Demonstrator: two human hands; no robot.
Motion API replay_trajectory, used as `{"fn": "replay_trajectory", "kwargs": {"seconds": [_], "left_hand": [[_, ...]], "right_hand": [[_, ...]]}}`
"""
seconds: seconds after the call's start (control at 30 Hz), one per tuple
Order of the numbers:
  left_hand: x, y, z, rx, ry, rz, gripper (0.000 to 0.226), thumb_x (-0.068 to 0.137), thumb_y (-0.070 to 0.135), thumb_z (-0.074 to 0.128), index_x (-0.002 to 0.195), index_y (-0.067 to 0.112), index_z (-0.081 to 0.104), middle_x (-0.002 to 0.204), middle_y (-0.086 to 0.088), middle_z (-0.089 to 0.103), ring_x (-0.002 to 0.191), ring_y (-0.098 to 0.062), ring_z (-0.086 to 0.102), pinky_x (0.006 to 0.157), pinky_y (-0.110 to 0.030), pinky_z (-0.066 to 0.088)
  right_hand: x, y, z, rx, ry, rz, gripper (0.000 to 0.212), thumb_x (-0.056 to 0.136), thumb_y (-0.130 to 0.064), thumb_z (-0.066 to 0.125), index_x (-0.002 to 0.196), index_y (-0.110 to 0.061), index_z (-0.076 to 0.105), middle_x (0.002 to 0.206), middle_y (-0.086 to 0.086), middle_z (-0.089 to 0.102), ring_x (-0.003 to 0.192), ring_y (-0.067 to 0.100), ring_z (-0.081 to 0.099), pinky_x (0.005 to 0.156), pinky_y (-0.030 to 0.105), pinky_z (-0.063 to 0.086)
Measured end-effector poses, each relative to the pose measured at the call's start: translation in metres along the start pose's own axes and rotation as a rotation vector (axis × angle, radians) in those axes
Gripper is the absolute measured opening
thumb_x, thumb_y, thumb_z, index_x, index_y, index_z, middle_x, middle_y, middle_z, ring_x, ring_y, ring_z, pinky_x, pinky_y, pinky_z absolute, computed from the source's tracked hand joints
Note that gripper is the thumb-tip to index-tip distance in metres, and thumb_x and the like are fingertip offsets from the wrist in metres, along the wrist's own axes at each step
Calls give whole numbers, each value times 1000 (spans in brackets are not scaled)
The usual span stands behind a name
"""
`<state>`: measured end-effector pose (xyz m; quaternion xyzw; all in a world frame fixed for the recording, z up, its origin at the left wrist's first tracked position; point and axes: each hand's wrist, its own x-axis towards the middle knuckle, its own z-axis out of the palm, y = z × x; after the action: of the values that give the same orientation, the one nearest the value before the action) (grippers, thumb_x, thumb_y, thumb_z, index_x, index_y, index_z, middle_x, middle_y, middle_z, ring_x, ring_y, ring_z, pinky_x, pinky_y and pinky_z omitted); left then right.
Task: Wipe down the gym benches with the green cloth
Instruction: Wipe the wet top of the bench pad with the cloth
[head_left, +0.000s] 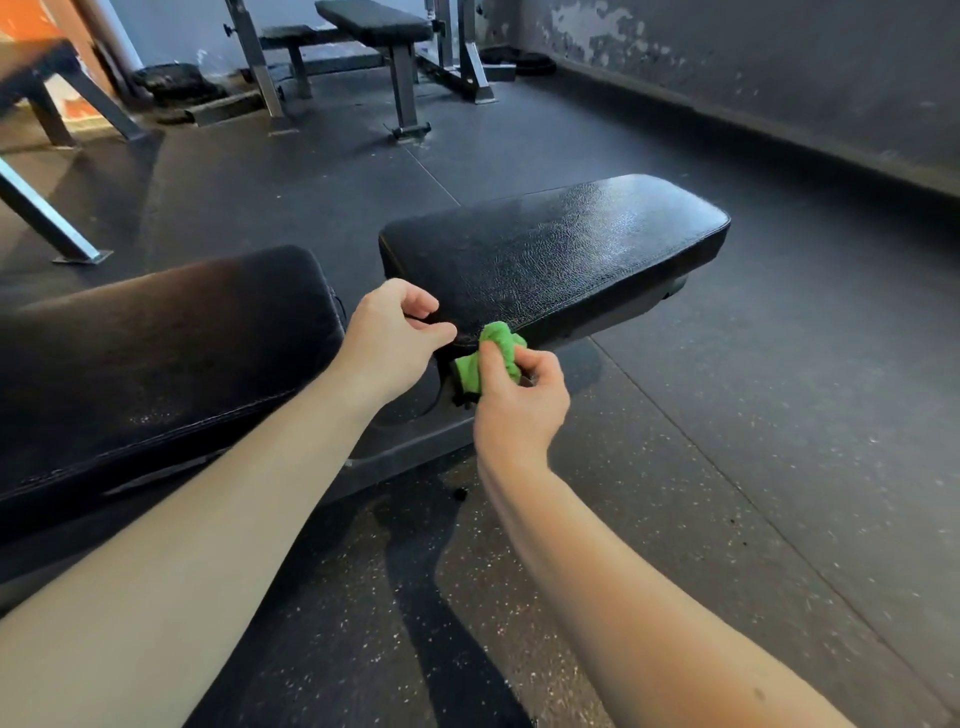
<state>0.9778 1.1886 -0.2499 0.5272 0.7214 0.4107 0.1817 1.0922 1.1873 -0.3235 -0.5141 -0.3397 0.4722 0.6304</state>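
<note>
One corner edge of the seat pad (561, 244): left hand (387, 343) pinches it, right hand (519, 410) grips green cloth (497, 343).

Bench pad (561, 244) (green cloth (496, 345) at edge)

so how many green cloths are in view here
1: a bunched green cloth pinched in the right hand against the near edge of the black padded bench seat. Others may be hidden off frame.

cloth (488, 358): bright green | seat pad (561, 249): black, grained | floor (727, 467): dark, white-speckled
</note>
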Motion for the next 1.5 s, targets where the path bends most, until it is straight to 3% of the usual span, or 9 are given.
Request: {"fn": "replay_trajectory", "kwargs": {"seconds": [0.1, 0.17, 0.27, 0.4, 0.6, 0.97, 1.17, 1.37, 1.5], "left_hand": [[2, 0, -1, -4, -6, -13, 27, 84, 23, 81, 107, 16, 68, 103, 5, 66, 90, -7, 64, 70, -12, 45], [1, 0, -1, -6, -23, -27, 26, 85, 25, 80, 106, 17, 68, 102, 6, 66, 89, -7, 63, 69, -13, 44], [1, -1, 0, -15, -30, -47, 25, 85, 28, 79, 104, 19, 67, 103, 6, 65, 93, -14, 65, 79, -24, 52], [-3, -4, 0, -18, -38, -63, 20, 86, 31, 77, 99, 23, 65, 101, 3, 66, 94, -20, 67, 89, -37, 55], [-16, -3, -7, 40, -105, -43, 7, 95, 29, 63, 100, 24, 64, 96, 5, 68, 92, -15, 66, 89, -41, 57], [-57, -7, -8, -195, -190, -154, 20, 96, 39, 62, 107, 24, 69, 96, 9, 71, 89, -4, 65, 70, -21, 46], [-55, -3, -13, -299, -79, -246, 25, 74, 35, 75, 90, 17, 69, 87, -7, 73, 85, -25, 71, 83, -45, 59], [-33, 10, -22, -149, 212, -162, 20, 84, 21, 70, 90, 7, 57, 77, 2, 55, 66, -13, 51, 53, -20, 37], [-8, 17, -21, -217, 389, -155, 13, 94, 13, 59, 99, 12, 47, 85, 7, 48, 71, -4, 47, 51, -12, 35]], "right_hand": [[-4, 3, -9, -105, -138, 14, 16, 84, -25, 82, 84, -16, 69, 96, 12, 70, 76, 10, 62, 66, 20, 52], [6, -6, -16, -98, -55, 18, 17, 82, -29, 82, 87, -19, 69, 99, 11, 70, 79, 12, 63, 69, 25, 54], [27, -26, -21, 22, 137, -20, 21, 87, -23, 79, 99, -11, 66, 102, 9, 68, 73, 0, 63, 64, 13, 49], [7, -22, -5, -10, 123, -46, 18, 90, -11, 75, 98, 0, 64, 97, 7, 62, 66, -11, 59, 61, 6, 44], [-44, 19, -2, -140, -189, 109, 8, 88, -27, 78, 90, -24, 70, 100, 3, 70, 89, 15, 68, 79, 36, 59], [-6, -43, -31, -353, -522, -122, 18, 88, -9, 76, 103, -17, 71, 98, -6, 74, 87, 0, 68, 73, 12, 51], [14, -48, -29, -352, -713, -10, 19, 92, -9, 69, 102, -23, 78, 100, 4, 78, 99, 27, 73, 90, 44, 58], [30, -73, -30, -423, -592, -156, 26, 92, -1, 64, 97, -24, 77, 91, 3, 75, 87, 21, 74, 80, 37, 62], [45, -73, -42, -732, -379, -287, 47, 94, -18, 62, 140, -24, 58, 132, 1, 46, 108, 14, 58, 101, 26, 42]]}}
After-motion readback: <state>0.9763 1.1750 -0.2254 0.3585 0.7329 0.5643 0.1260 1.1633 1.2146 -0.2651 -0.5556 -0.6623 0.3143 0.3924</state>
